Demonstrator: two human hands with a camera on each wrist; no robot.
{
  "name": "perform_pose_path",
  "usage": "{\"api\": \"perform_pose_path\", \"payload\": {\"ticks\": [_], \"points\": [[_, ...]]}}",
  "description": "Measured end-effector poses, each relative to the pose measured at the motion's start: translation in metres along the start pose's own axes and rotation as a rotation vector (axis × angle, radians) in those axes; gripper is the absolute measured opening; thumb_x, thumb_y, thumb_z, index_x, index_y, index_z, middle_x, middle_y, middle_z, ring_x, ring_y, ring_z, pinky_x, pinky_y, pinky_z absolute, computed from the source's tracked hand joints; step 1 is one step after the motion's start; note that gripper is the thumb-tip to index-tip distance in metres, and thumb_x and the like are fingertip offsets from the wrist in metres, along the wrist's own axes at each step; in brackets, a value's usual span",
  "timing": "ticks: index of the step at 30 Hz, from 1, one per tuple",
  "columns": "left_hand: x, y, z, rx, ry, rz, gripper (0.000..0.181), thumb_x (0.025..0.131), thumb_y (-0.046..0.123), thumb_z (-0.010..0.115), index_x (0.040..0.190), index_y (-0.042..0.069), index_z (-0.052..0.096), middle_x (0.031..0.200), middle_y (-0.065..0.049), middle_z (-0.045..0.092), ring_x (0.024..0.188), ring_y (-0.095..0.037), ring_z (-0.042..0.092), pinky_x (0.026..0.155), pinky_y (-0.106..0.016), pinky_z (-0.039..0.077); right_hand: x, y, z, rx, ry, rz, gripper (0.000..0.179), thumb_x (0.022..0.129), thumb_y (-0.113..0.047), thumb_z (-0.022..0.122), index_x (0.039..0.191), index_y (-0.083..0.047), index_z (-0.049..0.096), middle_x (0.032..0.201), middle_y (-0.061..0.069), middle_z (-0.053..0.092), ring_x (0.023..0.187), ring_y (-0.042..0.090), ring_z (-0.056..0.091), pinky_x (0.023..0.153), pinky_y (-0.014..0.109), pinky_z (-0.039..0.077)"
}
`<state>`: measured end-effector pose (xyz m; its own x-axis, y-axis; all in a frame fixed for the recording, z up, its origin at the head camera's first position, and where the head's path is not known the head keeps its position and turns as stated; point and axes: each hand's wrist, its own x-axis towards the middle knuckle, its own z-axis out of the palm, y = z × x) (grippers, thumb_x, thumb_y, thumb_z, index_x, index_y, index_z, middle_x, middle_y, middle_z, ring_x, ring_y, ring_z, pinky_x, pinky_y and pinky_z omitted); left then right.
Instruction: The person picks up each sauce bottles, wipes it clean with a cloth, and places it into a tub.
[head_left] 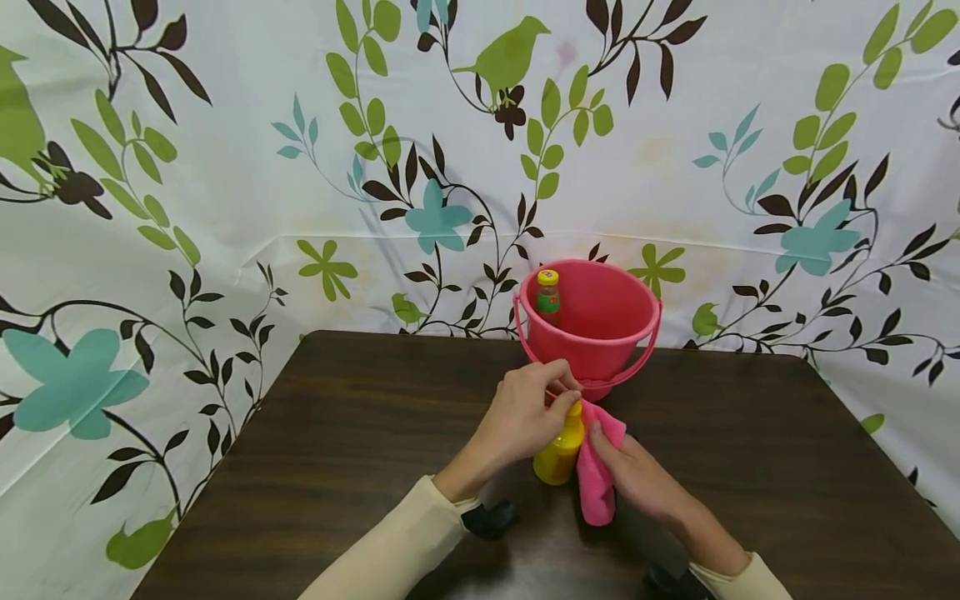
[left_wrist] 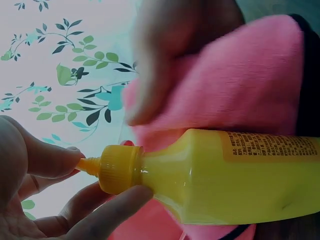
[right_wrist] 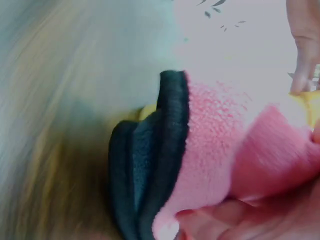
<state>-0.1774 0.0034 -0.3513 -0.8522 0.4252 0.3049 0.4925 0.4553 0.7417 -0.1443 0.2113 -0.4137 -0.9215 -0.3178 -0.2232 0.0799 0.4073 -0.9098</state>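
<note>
A yellow squeeze bottle [head_left: 557, 460] stands upright on the table in the head view. My left hand [head_left: 525, 417] is at its top; in the left wrist view the thumb and a finger pinch the narrow nozzle tip [left_wrist: 89, 166], and other fingers lie by the ridged yellow cap [left_wrist: 120, 169]. Printed text covers one side of the bottle. With my right hand [head_left: 641, 479] I hold a folded pink cloth [head_left: 597, 492] along the bottle's right side. Fuzzy pile and a dark edging [right_wrist: 172, 135] on the cloth show in the right wrist view.
Just behind my hands stands a pink bucket [head_left: 600, 358], its handle hanging at the front. Inside leans a small bottle [head_left: 548, 292] with a yellow cap and green label. The dark wooden table [head_left: 360, 417] meets a leaf-and-bird patterned curtain [head_left: 255, 192] at the back.
</note>
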Motion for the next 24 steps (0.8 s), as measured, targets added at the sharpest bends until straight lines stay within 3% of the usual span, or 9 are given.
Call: {"api": "perform_pose_path", "payload": {"ticks": [5,11,19,24], "points": [[0.001,0.001,0.001,0.005,-0.001,0.018,0.004,0.099,0.016,0.073,0.100,0.013,0.071,0.107,-0.005,0.080,0.091,-0.017,0.076,0.078,-0.022,0.061,-0.007,-0.020,-0.001,0.205,0.097,-0.014,0.057,0.114,-0.050,0.032,0.139,-0.001,0.047,0.106,0.010,0.068,0.093,0.023,0.066,0.083,0.033,0.059],[0.002,0.001,0.002,0.003,0.006,0.041,0.003,0.098,0.014,0.073,0.100,0.014,0.071,0.101,-0.003,0.078,0.088,-0.013,0.072,0.075,-0.018,0.058,-0.017,-0.044,0.003,0.357,0.228,-0.054,0.059,0.113,-0.052,0.033,0.154,-0.009,0.035,0.117,0.006,0.060,0.101,0.022,0.063,0.085,0.031,0.061],[0.001,-0.001,0.000,0.019,0.011,0.033,0.003,0.098,0.015,0.073,0.100,0.014,0.071,0.100,-0.002,0.078,0.088,-0.013,0.068,0.073,-0.018,0.056,-0.023,-0.062,0.004,0.400,0.346,-0.196,0.049,0.114,-0.048,0.036,0.147,-0.013,0.040,0.119,-0.001,0.058,0.107,0.018,0.063,0.084,0.027,0.061],[0.000,-0.001,0.000,0.034,0.022,0.045,0.003,0.099,0.015,0.070,0.098,0.017,0.069,0.098,-0.001,0.077,0.089,-0.014,0.065,0.070,-0.020,0.053,-0.028,-0.065,0.000,0.325,0.414,-0.259,0.046,0.114,-0.046,0.036,0.142,-0.011,0.047,0.112,0.001,0.061,0.097,0.017,0.065,0.077,0.027,0.060]]}}
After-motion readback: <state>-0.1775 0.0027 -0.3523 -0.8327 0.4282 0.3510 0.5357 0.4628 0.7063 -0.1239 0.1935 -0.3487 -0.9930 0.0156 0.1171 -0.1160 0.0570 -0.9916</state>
